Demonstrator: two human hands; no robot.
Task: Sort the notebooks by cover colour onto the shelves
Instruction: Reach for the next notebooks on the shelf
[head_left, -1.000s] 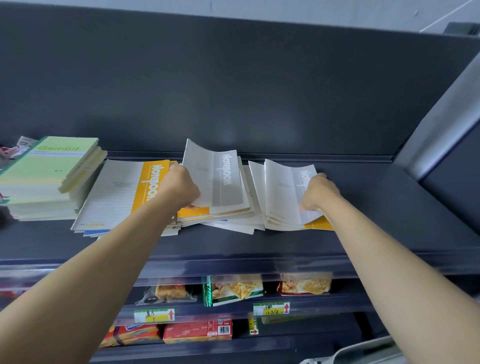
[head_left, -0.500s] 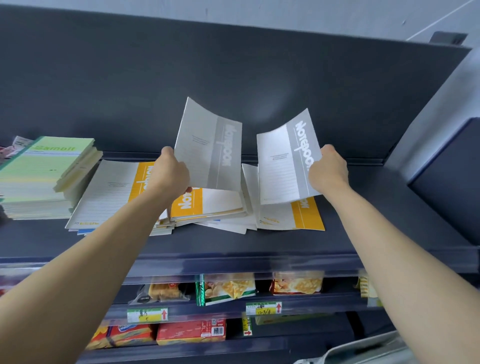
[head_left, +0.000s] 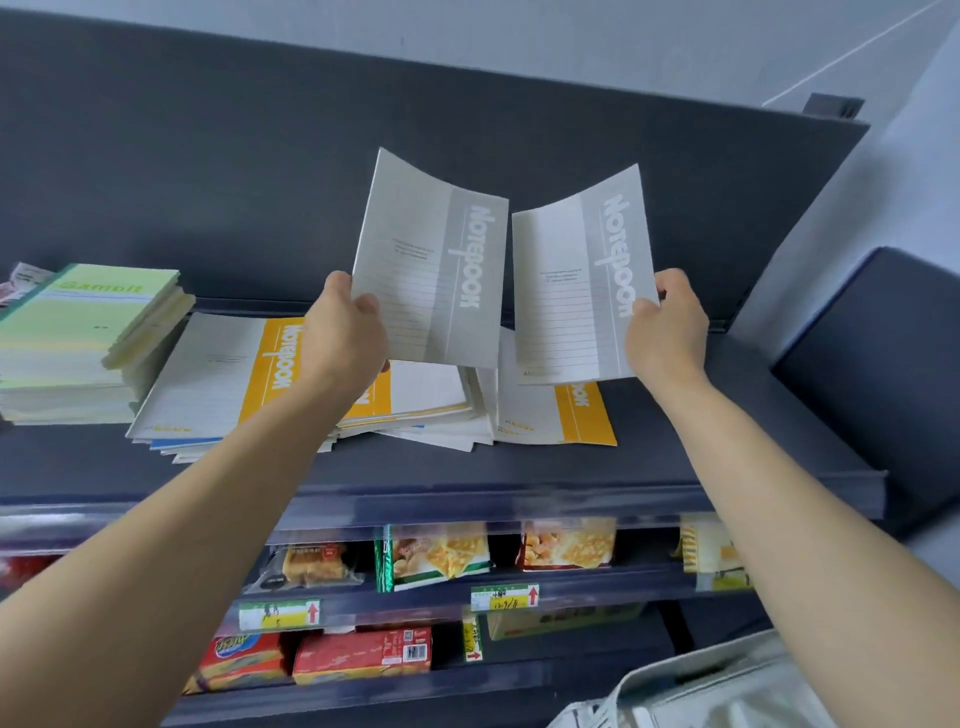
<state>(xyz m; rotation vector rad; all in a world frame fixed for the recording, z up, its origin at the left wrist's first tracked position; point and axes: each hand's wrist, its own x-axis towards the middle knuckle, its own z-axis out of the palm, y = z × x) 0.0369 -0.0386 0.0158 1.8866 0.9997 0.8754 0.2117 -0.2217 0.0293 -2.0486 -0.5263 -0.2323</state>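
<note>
1. The green notebook stack (head_left: 78, 332) lies far left on the top shelf (head_left: 467, 467).
2. The left hand (head_left: 345, 338) pinches a grey notebook (head_left: 431, 260) raised above the yellow notebooks (head_left: 270, 364).
3. The right hand (head_left: 670, 327) grips a second grey notebook (head_left: 576, 280), just beside the first.

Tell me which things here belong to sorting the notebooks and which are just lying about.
Job: grey-banded white notebook in left hand; second grey-banded notebook in right hand; orange-banded white notebooks on dark grey shelf; pale green notebook stack.
Lying about: yellow snack packets, red boxes, yellow price tags.
</note>
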